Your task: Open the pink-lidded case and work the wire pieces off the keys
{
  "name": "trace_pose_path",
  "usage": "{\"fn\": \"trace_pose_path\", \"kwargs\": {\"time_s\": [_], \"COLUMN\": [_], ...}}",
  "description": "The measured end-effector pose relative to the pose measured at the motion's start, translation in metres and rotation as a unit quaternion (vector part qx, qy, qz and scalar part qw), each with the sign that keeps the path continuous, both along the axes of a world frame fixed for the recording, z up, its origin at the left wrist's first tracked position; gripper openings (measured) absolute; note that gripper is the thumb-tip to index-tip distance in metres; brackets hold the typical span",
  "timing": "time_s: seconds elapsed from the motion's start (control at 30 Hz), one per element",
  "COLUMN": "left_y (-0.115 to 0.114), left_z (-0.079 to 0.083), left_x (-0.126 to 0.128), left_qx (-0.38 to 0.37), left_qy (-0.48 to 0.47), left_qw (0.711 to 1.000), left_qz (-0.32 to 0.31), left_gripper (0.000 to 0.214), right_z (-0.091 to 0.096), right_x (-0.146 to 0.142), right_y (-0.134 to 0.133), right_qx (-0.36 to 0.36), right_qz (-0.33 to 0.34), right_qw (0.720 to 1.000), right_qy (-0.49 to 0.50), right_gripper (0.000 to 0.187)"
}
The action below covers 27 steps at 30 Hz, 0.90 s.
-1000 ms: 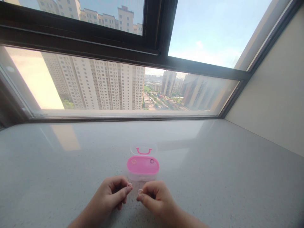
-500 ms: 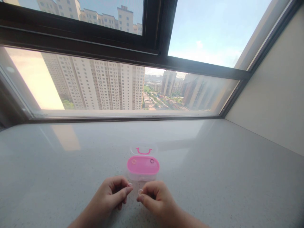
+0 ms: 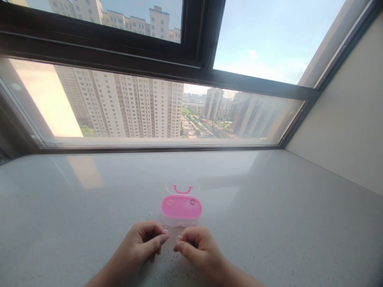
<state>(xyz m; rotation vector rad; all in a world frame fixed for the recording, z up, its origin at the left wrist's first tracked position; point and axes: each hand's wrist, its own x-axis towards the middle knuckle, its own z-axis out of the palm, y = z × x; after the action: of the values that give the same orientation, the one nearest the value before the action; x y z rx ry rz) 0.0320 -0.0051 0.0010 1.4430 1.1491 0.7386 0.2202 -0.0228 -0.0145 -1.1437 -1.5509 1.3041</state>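
Between thumb and forefinger, my left hand (image 3: 146, 241) pinches a small pale ring (image 3: 165, 232). My right hand (image 3: 199, 248) pinches another small pale ring (image 3: 178, 238), a short gap away from the first. Just beyond both hands stands a clear oval box with a pink tray (image 3: 181, 208) on top. On the tray lie a yellowish ring (image 3: 170, 202) at the left and a dark ring (image 3: 192, 202) at the right. Behind it rests a clear lid with a pink handle (image 3: 182, 191).
The box stands on a pale speckled sill (image 3: 269, 215). A dark window frame (image 3: 167, 149) runs along its far edge, with tall buildings outside. A plain wall (image 3: 347, 127) closes off the right side.
The whole view has shifted very slightly. Both hands keep their pinch on the rings and have hardly moved; the box and lid stay in place.
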Motion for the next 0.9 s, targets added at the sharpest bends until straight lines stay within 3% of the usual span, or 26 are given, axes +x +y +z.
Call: {"fn": "trace_pose_path", "kwargs": {"time_s": [0.9], "left_y": [-0.0037], "left_z": [0.0077], "left_x": [0.0025], "left_qx": [-0.012], "left_qy": [0.005], "left_qw": [1.000], "left_qz": [-0.002], "left_gripper": [0.031], "right_z": [0.0009], "right_x": [0.0010], "right_y": [-0.0016], "right_qx": [0.014], "right_qz": [0.000], "right_qw": [1.000], "right_qy": [-0.015], "right_gripper": [0.028]}}
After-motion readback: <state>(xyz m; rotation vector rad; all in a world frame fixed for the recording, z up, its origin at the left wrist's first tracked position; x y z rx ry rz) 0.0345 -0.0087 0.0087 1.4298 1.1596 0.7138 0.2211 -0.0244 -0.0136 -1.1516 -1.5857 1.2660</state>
